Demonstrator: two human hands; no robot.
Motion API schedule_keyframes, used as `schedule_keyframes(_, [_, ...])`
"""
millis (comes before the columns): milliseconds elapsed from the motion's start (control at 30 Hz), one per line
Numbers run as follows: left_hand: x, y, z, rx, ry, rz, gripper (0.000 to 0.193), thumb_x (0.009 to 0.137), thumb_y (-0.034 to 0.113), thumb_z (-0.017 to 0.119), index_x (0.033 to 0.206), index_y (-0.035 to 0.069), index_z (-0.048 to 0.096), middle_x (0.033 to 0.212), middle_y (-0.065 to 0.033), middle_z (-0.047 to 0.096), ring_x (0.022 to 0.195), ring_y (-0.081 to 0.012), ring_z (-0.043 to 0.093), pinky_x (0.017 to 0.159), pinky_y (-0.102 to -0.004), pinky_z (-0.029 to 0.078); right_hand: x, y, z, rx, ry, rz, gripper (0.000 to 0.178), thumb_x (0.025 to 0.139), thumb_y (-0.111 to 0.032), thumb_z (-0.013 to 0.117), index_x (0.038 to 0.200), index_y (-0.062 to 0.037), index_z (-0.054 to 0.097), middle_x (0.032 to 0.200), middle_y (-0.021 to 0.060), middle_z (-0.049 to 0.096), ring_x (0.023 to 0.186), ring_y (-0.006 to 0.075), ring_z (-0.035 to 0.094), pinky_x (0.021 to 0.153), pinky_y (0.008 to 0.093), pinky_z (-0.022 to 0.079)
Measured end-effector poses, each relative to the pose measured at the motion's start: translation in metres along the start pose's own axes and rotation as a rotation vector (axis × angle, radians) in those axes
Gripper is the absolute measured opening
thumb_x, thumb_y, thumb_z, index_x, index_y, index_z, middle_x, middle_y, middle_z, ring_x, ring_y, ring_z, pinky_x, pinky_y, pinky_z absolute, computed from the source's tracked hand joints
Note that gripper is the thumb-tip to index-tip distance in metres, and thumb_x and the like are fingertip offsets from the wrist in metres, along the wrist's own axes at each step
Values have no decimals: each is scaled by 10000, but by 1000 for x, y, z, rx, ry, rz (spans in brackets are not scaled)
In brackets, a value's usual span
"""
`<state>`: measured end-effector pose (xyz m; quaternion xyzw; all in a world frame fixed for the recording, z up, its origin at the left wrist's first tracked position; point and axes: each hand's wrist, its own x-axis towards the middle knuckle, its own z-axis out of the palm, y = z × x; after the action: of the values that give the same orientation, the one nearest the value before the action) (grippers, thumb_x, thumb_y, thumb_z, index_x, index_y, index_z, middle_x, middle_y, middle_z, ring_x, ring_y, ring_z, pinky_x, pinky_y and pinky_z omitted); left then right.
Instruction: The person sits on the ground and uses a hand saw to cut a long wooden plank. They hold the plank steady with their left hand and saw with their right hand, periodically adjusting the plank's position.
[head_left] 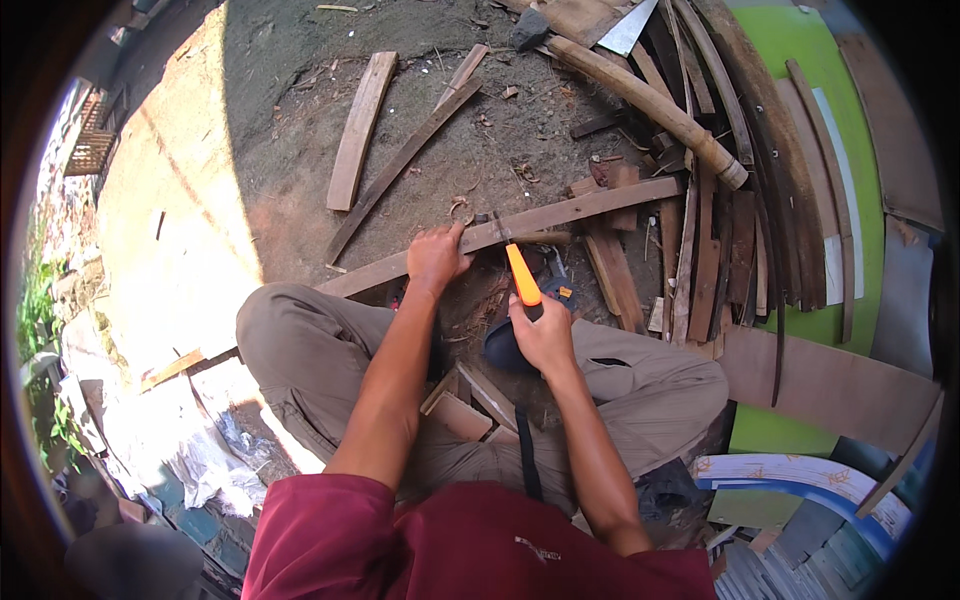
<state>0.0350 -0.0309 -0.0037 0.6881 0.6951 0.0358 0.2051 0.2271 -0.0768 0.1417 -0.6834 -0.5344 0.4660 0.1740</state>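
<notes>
A long narrow wooden plank (pixel 590 203) slants across in front of my crossed legs, its right end over a pile of wood pieces. My left hand (pixel 437 258) grips it left of the middle, the fingers closed over its edge. My right hand (pixel 543 332) is wrapped round the handle of a tool with an orange and black handle (pixel 522 275). This tool points away from me, and its thin dark metal end meets the plank just right of my left hand. The exact shape of that end is too small to make out.
Loose wooden strips (pixel 362 130) lie on the ground beyond the plank. A thick round pole (pixel 650 105) rests across the wood pile (pixel 705 250) at the right, near a pale triangular metal sheet (pixel 628 28). Short wood pieces (pixel 460 415) lie between my legs. White plastic sheeting (pixel 210 460) is at left.
</notes>
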Motion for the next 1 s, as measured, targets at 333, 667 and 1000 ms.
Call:
schedule_keyframes(333, [11,1,-16,-80,-91,-41,443,712,422,826,1021,134,690,965,-123,736,923,-324,722,813,-460,569,-3,14,6,44,20,-23,266,914,-236,678,954,27,693,841,262,699,865,447,691,748,458,519])
schedule_keyframes(667, [6,6,-23,-42,-180,-82,579,681,531,843,1007,73,702,948,-188,747,920,-380,723,818,-493,572,-27,31,7,104,153,-159,187,890,-179,701,912,7,706,763,219,695,758,385,722,675,406,541])
schedule_keyframes(1000, [12,10,-20,-9,-221,-90,705,672,617,829,1157,122,703,1106,-165,742,1040,-354,708,894,-468,568,-19,83,25,151,88,-219,219,908,-195,677,885,23,676,731,211,667,723,374,702,652,413,508])
